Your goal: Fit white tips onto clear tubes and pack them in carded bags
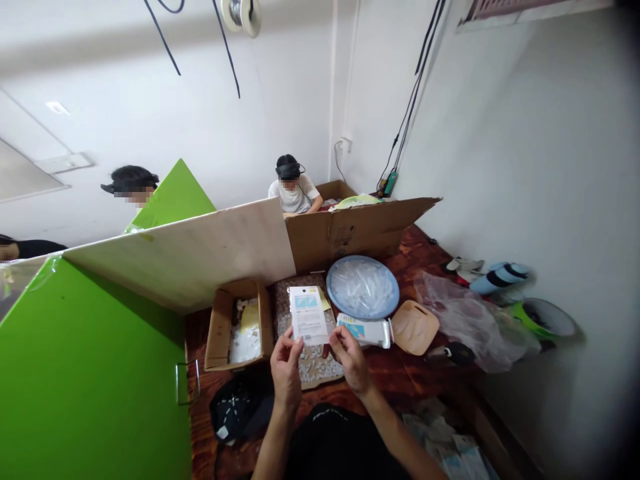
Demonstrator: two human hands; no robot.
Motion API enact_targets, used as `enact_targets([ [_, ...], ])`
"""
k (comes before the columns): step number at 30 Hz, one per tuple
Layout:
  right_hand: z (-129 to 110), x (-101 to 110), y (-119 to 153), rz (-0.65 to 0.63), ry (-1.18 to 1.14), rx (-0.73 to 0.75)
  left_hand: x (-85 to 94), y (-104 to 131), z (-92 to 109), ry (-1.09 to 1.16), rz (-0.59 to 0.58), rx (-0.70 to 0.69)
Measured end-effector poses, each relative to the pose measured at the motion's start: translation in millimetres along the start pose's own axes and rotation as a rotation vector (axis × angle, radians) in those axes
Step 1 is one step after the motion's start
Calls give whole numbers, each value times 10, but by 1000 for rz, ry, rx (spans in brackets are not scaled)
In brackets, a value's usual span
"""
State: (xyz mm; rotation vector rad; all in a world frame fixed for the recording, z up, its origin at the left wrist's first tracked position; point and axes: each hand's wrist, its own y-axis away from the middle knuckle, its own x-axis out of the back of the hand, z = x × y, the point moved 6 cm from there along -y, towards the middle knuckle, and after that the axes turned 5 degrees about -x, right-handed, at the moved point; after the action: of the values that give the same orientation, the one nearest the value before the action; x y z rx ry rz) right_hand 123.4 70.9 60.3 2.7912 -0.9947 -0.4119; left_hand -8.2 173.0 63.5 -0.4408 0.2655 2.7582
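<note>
Pinching the lower left corner of a white printed packet (309, 313) between thumb and fingers, the left hand (287, 363) holds it upright, to the left of the blue basin (396, 297). The right hand (350, 360) has its thumb and fingertips pressed together at the packet's lower right corner; whether they grip its edge I cannot tell. Just below the basin lie more printed packets (353, 329); a peach tray (435, 325) sits to its lower right, a clear plastic bag (480, 333) farther right. Well left of the basin stands a cardboard box (217, 333) with white contents.
</note>
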Motion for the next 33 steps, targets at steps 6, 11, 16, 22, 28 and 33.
enact_targets([
  [6,74,-46,43,-22,10,-30,87,53,4,19,47,16],
  [11,81,-146,5,-46,6,0,99,4,68,59,70,18],
  [16,144,-284,-170,-72,-2,18,192,-146,71,106,111,43],
  [22,245,-253,-142,-19,-15,-40,203,-136,60,90,111,76],
  [28,138,-205,-97,10,16,-30,159,-152,101,-25,72,25],
  [33,41,-150,-14,62,42,-17,163,-168,179,-182,-64,-33],
])
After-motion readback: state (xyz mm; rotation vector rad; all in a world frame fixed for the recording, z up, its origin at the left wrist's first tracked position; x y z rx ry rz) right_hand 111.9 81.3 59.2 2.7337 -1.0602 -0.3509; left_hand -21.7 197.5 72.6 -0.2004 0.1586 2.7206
